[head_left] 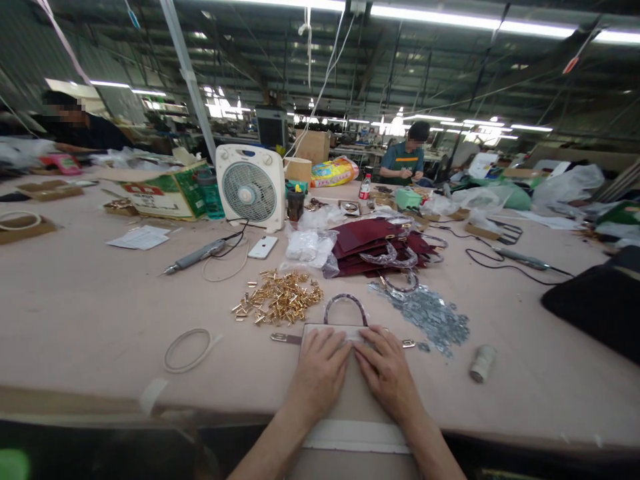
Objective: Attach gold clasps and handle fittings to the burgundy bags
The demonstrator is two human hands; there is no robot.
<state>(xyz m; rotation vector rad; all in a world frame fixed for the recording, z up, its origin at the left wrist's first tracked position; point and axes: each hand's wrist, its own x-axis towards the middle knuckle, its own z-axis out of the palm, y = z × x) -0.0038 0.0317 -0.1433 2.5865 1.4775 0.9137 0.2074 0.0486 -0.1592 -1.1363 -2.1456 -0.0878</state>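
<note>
Both my left hand (321, 365) and my right hand (389, 368) lie flat, side by side, on a pale handbag panel (361, 400) at the table's front edge. Their fingers are stretched out and the thumbs nearly meet. Beyond the fingertips, a dark handle (346, 298) in clear wrapping arches from the panel's far end. A maroon strap with a metal end (286, 339) sticks out at the left, and another metal fitting (409, 344) shows at the right. Gold metal pieces (280, 298) are heaped ahead of my left hand; flat grey metal plates (430, 317) spread ahead of my right.
Maroon bag pieces (367, 243) are stacked behind the heaps. A fan (250, 187), a phone (263, 247) and a corded grey tool (195, 257) stand or lie left. A tape ring (188, 351) lies left, a thread spool (483, 364) right. Two people work farther back.
</note>
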